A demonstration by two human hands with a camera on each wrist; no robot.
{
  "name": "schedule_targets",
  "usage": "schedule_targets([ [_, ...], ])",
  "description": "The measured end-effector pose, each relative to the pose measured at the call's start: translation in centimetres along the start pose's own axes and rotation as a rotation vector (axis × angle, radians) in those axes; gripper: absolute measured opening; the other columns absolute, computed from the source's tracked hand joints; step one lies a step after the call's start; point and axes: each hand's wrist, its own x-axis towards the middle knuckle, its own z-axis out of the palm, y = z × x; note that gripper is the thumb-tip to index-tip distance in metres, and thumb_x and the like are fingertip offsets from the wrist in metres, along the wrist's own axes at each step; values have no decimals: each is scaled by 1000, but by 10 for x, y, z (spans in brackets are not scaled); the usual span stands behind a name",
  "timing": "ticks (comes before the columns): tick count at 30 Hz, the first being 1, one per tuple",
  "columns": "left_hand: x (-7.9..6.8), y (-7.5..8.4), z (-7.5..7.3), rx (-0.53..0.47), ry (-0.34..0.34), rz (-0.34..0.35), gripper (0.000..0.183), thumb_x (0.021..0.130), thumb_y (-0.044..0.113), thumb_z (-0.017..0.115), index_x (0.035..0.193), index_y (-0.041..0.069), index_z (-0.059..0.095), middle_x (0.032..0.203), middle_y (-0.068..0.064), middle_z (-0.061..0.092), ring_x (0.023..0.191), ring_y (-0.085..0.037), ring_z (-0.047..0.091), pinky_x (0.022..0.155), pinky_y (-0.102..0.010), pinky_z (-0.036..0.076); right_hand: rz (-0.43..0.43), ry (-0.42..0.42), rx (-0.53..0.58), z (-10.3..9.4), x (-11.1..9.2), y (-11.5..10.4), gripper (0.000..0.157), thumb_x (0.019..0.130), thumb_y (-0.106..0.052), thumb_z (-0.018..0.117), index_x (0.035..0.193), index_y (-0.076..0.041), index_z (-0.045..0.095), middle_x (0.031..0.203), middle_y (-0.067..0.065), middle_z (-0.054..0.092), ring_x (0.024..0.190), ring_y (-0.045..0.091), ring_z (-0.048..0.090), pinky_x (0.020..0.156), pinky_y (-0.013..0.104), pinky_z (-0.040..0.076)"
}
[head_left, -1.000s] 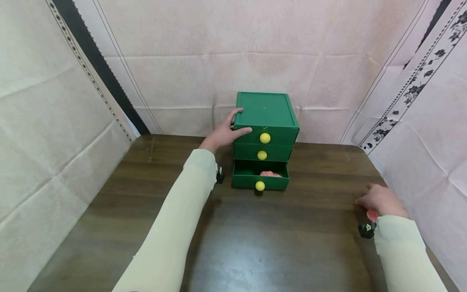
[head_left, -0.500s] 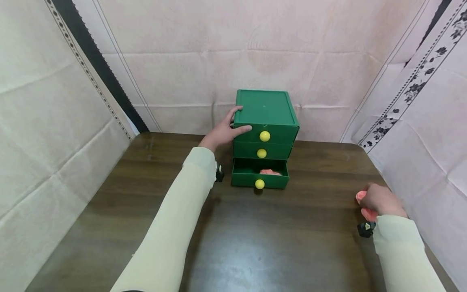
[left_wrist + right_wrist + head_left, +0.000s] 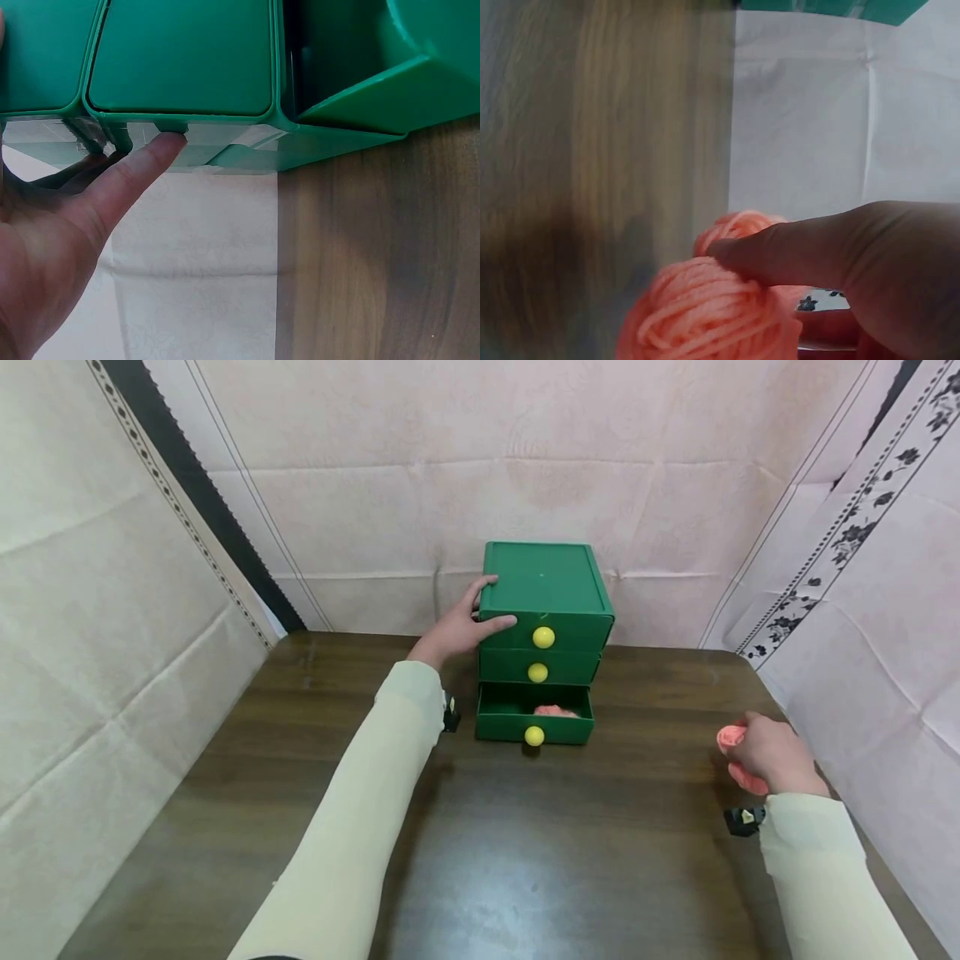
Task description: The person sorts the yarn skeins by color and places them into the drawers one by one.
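Observation:
A green drawer cabinet (image 3: 551,581) with yellow knobs stands at the back of the table, its bottom drawer (image 3: 498,727) pulled out. Inside that drawer lies a coral-pink piece (image 3: 555,712). My left hand (image 3: 459,631) rests on the cabinet's upper left edge, fingers spread; in the left wrist view its straight thumb (image 3: 135,176) presses on the side near the front. Over at the right, my right hand (image 3: 776,756) pinches a bundle of coral yarn (image 3: 712,315) between thumb and fingers. The right wrist view shows wound strands in two lobes, partly covered by the hand.
A dark brown wooden table (image 3: 525,852) spreads out below the hands. Pale cloth (image 3: 360,510) hangs behind it, and more cloth with a floral border (image 3: 855,535) closes in the right side, close to my right hand.
My right hand has lifted slightly and moved a little to the left with the yarn, which now shows more beyond the fingers. The left hand stays on the cabinet.

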Motion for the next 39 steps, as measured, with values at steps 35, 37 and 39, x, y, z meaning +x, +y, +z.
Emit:
schedule_targets([
  [35,-4,2,0,21,7,-2,82,80,50,62,142,41,9,148,-7,25,128,-29,38,93,-45,44,-184,242,-21,9,-6,-66,48,79,-23,67,120,-9,47,105,22,59,79,34,53,56,41,38],
  [37,-4,2,1,24,5,-2,82,80,50,62,142,41,9,148,-7,25,128,-29,39,93,-46,44,-206,258,-14,11,-6,-71,47,79,-22,67,120,-9,48,106,22,59,80,34,52,58,43,39],
  [39,-3,2,1,21,5,-5,82,80,50,62,142,41,9,148,-7,24,127,-29,39,94,-45,43,-237,284,-8,12,-6,-76,46,79,-21,67,119,-8,50,106,22,59,81,34,52,60,44,40],
])
